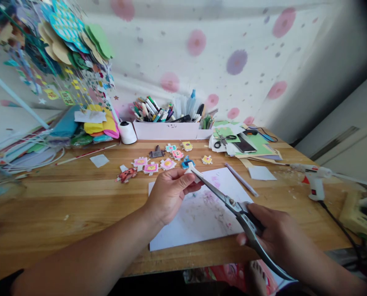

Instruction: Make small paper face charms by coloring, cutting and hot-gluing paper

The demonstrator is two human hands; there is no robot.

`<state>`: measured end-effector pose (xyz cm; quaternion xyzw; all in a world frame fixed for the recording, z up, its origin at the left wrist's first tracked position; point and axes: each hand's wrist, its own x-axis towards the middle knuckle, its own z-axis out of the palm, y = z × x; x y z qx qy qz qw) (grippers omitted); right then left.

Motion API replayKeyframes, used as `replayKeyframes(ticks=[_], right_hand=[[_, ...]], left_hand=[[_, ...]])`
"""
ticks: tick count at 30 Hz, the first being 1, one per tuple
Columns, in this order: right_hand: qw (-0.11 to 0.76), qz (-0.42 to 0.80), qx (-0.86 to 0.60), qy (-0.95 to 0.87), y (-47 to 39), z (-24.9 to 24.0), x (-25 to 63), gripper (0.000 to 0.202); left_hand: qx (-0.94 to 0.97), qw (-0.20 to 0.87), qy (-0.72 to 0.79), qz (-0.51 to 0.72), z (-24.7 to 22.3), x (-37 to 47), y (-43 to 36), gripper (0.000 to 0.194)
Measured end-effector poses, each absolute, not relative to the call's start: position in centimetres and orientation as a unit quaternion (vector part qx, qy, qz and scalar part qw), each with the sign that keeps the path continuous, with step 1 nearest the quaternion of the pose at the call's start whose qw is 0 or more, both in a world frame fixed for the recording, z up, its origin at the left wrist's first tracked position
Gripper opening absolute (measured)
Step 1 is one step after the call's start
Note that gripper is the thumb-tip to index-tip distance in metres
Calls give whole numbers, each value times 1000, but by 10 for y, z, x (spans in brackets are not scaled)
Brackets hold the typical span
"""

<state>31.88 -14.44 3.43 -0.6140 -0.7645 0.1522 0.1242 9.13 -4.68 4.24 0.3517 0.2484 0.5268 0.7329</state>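
Between the thumb and fingers of my left hand (pixel 173 193) is a small white paper piece (pixel 198 178), mostly hidden by the fingers. My right hand (pixel 272 230) is wrapped round the handles of large metal scissors (pixel 231 202). The scissor blades point up and left, and their tips meet the paper piece. Under both hands lies a white sheet (pixel 183 230) with pink and dark smudges. Just beyond are several small coloured paper cutouts with tabs, among them a pink one (pixel 151 167), a blue one (pixel 188 162) and a red spotted one (pixel 127 174).
A hot glue gun (pixel 314 176) stands at the right, its cord trailing down. Small black scissors (pixel 225 140) and a phone (pixel 244 144) rest on papers at the back right. A pen box (pixel 168 130) and thread spool (pixel 128 132) stand along the wall. Paper decorations (pixel 69 37) hang upper left.
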Motion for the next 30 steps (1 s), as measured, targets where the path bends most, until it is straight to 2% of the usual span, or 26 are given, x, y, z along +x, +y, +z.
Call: replayKeyframes(ticks=[19,26,30], right_hand=[[95,192,-629,-747,-145,35,315,31],[111,222,-632,-734,-145,34,314,31],[126,252,-623,-730,-145,34,311,34]], left_hand=[[378,744,277,477,41,91,-46,20],[377,743,275,479,38,92,-46,19],[371,744,263,489,37,92,-46,25]])
